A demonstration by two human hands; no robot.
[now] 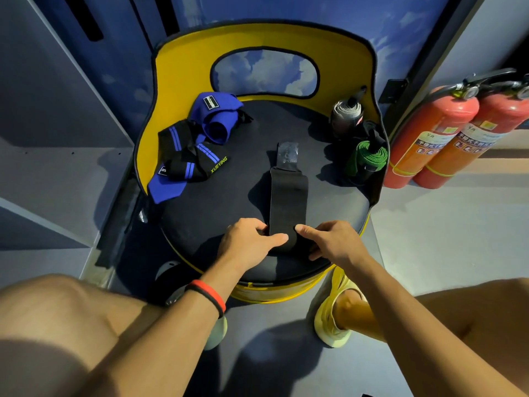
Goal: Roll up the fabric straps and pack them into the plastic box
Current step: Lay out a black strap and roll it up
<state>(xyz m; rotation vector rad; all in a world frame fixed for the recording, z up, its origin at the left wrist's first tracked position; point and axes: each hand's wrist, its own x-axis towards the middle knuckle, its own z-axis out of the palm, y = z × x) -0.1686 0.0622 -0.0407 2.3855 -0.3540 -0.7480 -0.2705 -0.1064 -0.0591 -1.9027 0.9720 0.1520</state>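
left hand [252,239]: fingers curled over the near-left edge of the black strap [288,196], thumb laid across its rolled end; pinching the strap, not spread.
right hand [333,239]: thumb on top of the same rolled end, other fingers tucked under and beside it; also gripping the strap.
why held so: both thumbs meet at the middle of the near end, likely to keep the roll tight and even while it is turned away from the person.
black strap: lies flat and straight on the chair seat [229,219], running away from the hands; far end has a shiny grey fastening patch [287,154]. Plain matte black, wide, looks stretchy; only a small roll formed at the near end, most of it flat.
step: early in rolling this strap, judged from how little is wound.
blue straps [194,150]: loose heap at the left of the seat, blue and black with stripes and yellow lettering; unrolled, well apart from the hands.
green roll [366,156]: already wound, standing at the right rim of the seat.
grey roll [346,113]: wound, just behind the green one.
plastic box: cannot tell; the rolls may sit in a clear container, its walls not discernible.
fire extinguishers [446,133]: two, on the floor right of the chair.
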